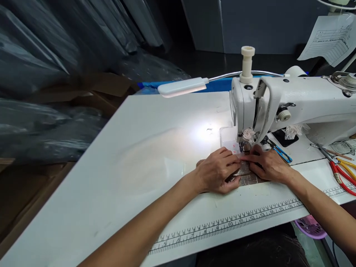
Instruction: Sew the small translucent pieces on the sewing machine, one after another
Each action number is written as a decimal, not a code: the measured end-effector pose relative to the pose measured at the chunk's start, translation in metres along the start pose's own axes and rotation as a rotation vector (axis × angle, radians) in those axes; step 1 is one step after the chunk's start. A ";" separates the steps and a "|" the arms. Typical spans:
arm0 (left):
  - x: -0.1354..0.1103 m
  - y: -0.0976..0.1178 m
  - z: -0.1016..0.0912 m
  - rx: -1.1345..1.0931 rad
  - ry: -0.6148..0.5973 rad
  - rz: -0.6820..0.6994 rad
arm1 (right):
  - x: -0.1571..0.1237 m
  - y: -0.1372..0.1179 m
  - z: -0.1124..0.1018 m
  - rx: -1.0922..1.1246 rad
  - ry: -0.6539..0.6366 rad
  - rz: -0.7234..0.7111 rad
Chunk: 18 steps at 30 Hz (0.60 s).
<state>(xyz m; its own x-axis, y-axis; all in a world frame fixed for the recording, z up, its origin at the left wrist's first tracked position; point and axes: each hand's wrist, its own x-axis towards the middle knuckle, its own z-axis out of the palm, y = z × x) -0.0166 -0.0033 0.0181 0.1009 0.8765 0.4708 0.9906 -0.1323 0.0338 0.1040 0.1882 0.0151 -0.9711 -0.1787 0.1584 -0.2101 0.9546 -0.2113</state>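
Observation:
A piece of shiny grey-brown fabric [251,180] lies on the table just in front of the needle area of a white sewing machine [300,98]. My left hand [219,171] is closed on the fabric's left part, its fingers curled over it. From the right, my right hand [268,164] pinches the fabric's far edge close to the presser foot [245,146]. The fingertips of both hands nearly meet there. A pale fabric flower [248,133] sits by the needle bar. Part of the fabric is hidden under my hands.
Blue thread snips [283,154] lie right of my right hand, and red-handled scissors [338,174] farther right. A printed ruler [230,225] runs along the table's front edge. A lamp [183,87] lights the white table [144,148]. Plastic-wrapped bundles [41,126] stand at left.

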 end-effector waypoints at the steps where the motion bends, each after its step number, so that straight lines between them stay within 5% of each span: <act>1: -0.001 0.000 0.000 0.005 0.000 -0.005 | 0.001 -0.001 -0.001 -0.023 -0.003 0.007; 18: -0.006 0.000 -0.002 0.010 0.005 -0.067 | -0.001 -0.008 -0.006 -0.040 0.036 -0.006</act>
<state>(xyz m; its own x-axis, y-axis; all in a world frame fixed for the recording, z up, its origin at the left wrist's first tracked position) -0.0169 -0.0094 0.0172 0.0343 0.8809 0.4720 0.9960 -0.0689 0.0562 0.1078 0.1822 0.0223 -0.9649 -0.1765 0.1944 -0.2107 0.9623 -0.1718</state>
